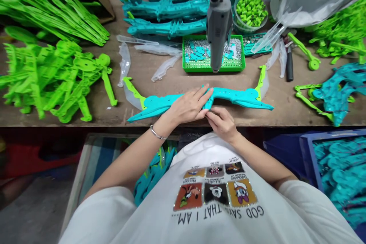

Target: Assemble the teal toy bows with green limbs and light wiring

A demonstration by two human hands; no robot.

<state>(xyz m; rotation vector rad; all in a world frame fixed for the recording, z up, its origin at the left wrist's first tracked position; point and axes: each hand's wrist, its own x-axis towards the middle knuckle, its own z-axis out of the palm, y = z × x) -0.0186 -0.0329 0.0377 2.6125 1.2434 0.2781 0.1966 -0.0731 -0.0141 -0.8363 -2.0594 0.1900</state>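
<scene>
A turquoise plastic toy bow (pixel 243 97) lies across the bench in front of me, with a lime green limb (pixel 136 93) and a clear plastic piece at each end. My left hand (pixel 190 106) rests over the bow's middle, its fingers across the grip and its thumb along the near side, holding it. At the grip's near edge, my right hand (pixel 222 122) is closed in a pinch; what sits between its fingertips is hidden. Just above the grip hangs a grey electric screwdriver (pixel 219 26), touched by neither hand.
Beyond the bow stands a green tray (pixel 213 69) of screws and small turquoise pieces. Lime green parts (pixel 57 80) are heaped left, turquoise shells (pixel 171 7) stacked behind. A tub (pixel 251 10) holds green bits. A blue crate (pixel 307 148) of turquoise parts is at lower right.
</scene>
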